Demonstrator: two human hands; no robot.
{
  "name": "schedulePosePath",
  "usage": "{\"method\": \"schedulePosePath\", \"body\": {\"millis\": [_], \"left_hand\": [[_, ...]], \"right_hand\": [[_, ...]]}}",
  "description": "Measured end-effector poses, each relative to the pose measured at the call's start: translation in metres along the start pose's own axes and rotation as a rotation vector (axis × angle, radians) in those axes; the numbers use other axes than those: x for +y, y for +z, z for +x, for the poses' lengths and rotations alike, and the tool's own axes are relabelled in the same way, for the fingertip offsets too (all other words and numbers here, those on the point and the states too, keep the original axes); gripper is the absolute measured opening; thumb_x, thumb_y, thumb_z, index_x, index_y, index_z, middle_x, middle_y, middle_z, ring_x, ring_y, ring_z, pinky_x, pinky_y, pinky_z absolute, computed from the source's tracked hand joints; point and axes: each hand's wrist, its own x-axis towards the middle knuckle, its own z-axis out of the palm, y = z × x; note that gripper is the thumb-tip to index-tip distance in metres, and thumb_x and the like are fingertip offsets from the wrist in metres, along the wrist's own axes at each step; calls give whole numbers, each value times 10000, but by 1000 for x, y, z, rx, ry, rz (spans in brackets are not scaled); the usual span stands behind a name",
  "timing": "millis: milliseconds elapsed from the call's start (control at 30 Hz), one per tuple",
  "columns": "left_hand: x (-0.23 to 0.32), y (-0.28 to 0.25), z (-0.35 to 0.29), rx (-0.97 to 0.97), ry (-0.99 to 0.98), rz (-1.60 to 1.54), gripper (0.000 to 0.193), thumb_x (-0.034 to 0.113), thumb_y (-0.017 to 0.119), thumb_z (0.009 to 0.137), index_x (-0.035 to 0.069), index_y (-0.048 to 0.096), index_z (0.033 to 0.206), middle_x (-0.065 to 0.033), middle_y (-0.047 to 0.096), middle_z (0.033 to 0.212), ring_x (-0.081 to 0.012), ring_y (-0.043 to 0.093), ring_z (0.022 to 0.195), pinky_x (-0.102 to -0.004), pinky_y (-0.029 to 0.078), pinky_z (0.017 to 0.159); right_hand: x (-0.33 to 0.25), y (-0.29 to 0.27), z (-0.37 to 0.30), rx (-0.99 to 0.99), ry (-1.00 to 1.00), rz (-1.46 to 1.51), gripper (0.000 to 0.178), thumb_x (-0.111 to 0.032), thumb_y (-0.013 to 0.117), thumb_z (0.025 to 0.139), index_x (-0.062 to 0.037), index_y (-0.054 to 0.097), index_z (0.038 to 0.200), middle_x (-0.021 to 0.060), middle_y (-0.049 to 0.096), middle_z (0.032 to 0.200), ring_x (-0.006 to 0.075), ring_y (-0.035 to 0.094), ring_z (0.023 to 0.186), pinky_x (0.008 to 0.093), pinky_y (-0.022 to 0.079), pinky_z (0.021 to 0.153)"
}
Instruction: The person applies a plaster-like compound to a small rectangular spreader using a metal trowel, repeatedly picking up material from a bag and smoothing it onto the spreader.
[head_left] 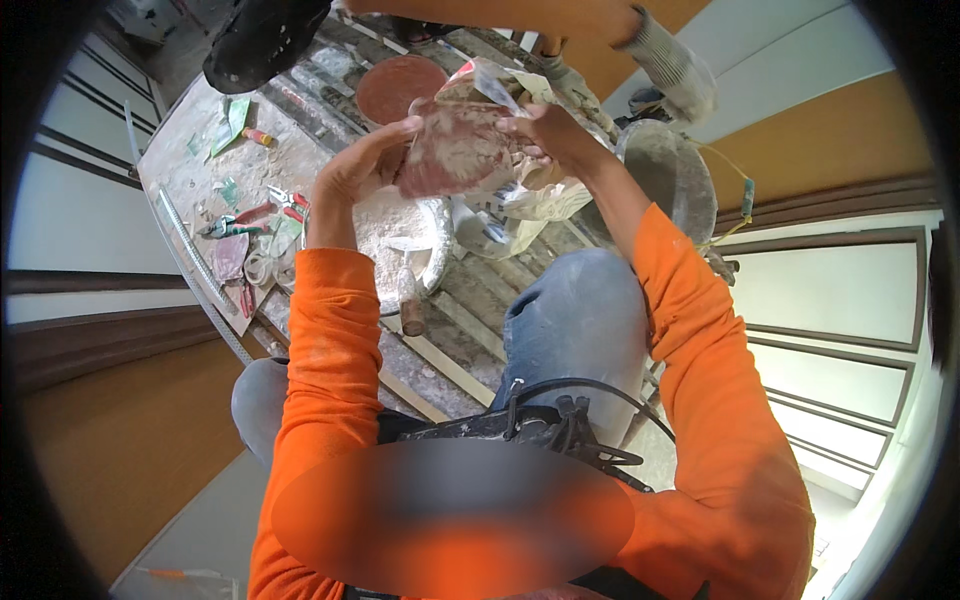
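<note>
Both my hands hold a dark red, powder-smeared piece (455, 150) up over the scaffold boards. It looks flat or shallowly bowl-shaped; I cannot tell which. My left hand (355, 165) grips its left edge, thumb on top. On its right edge, my right hand (555, 140) is closed with the thumb near the upper corner. Partly beneath it stands a pale basin (440, 245) with whitish powder. A spatula with a wooden handle (410, 305) leans in that basin. An open, printed bag (545, 200) sits right behind my right hand.
A round reddish basin (400, 88) stands behind. At right is a grey bucket (670, 170) with a yellowish cord. Pliers (240, 222) and scraps lie on a dusty board (285, 150) at left. Another person's arm and gloved hand (675, 70) reach across the top; a dark shoe (265, 45) is nearby.
</note>
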Motion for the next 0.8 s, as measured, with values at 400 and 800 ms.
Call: {"method": "schedulePosePath", "body": {"millis": [400, 800], "left_hand": [[-105, 39, 74, 393, 414, -730, 165, 97, 595, 924, 9, 599, 1063, -106, 652, 1037, -225, 652, 912, -407, 546, 830], [-119, 61, 86, 522, 126, -522, 115, 57, 603, 894, -14, 635, 978, -121, 674, 915, -233, 659, 794, -356, 548, 750]], "right_hand": [[-1, 37, -51, 147, -203, -982, 330, -165, 454, 899, -68, 665, 1133, 265, 668, 997, 428, 652, 915, 497, 512, 831], [36, 20, -23, 90, -274, -915, 397, -151, 462, 904, -55, 638, 1246, 249, 650, 778, 315, 639, 655, 396, 504, 615]]}}
